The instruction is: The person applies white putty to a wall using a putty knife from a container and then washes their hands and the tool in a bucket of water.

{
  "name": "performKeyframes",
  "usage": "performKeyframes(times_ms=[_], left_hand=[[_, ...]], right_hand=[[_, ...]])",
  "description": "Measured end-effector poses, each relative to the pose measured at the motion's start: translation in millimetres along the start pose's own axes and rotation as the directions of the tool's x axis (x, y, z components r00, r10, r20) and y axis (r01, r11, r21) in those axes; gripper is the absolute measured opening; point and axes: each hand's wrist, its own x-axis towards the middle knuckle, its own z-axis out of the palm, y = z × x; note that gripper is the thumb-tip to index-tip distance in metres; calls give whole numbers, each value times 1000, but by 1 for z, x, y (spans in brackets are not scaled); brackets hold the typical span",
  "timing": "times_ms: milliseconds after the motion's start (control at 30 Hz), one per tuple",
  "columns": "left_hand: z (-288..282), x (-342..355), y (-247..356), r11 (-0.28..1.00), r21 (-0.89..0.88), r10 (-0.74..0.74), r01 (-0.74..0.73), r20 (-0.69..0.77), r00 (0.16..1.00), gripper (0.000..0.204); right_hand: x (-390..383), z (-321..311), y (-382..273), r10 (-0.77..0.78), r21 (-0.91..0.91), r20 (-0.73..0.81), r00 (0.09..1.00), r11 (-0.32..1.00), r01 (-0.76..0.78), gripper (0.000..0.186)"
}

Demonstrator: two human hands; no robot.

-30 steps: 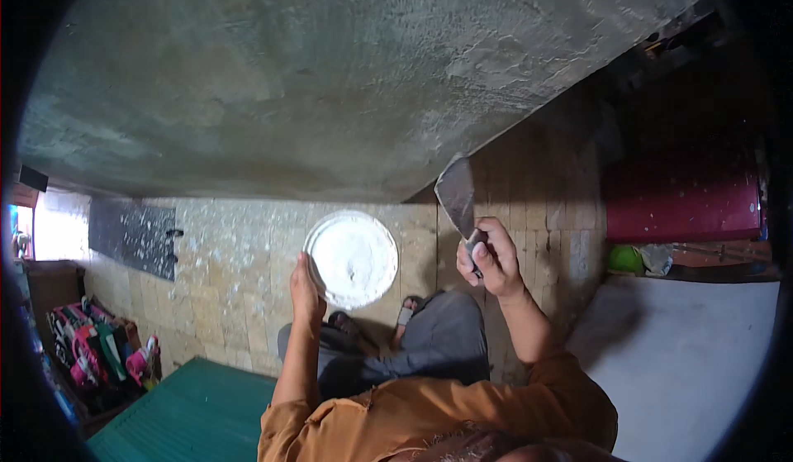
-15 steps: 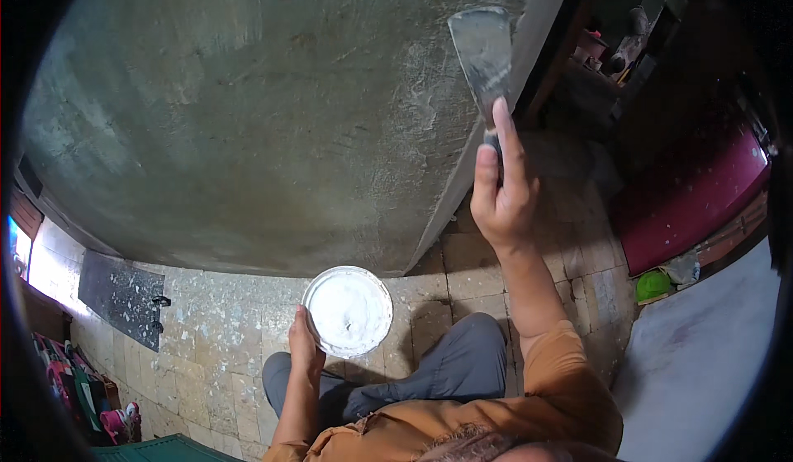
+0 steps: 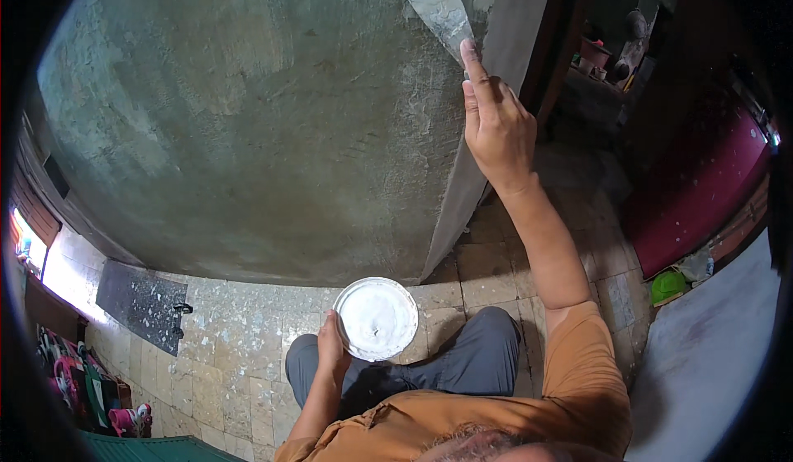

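Note:
My right hand (image 3: 501, 127) is raised and closed around the handle of a putty knife (image 3: 443, 13), the forefinger stretched along its blade. The broad blade, smeared with white paste, lies at the upper right of the grey-green wall (image 3: 273, 123), close to the corner edge. Low in front of me, my left hand (image 3: 332, 344) grips the left side of a round white tub (image 3: 377, 319). White putty fills the tub, with a small dark dent in its surface. The fingers under the tub are hidden.
Stone floor tiles (image 3: 211, 371) spotted with white run below the wall. A dark speckled board (image 3: 142, 305) lies at left, near colourful items (image 3: 83, 388). At right are a maroon panel (image 3: 702, 189), a bright green object (image 3: 667, 286) and a pale slab (image 3: 710, 354).
My right hand and the putty knife have moved up and left along the wall, and the blade has tilted further left. The tub and left hand appear slightly farther right as the view shifts.

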Motion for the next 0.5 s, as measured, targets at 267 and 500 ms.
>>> performKeyframes(times_ms=[267,500], left_hand=[[-9,-5,-1,1000,-15,4,-3,26,1000,50],[-14,-2,4,1000,2,-13,13,60,998,51]], right_hand=[[-12,-3,-11,137,-150,151,979,982,-115,56],[-17,-1,-14,43,-39,10,999,998,-43,60]])
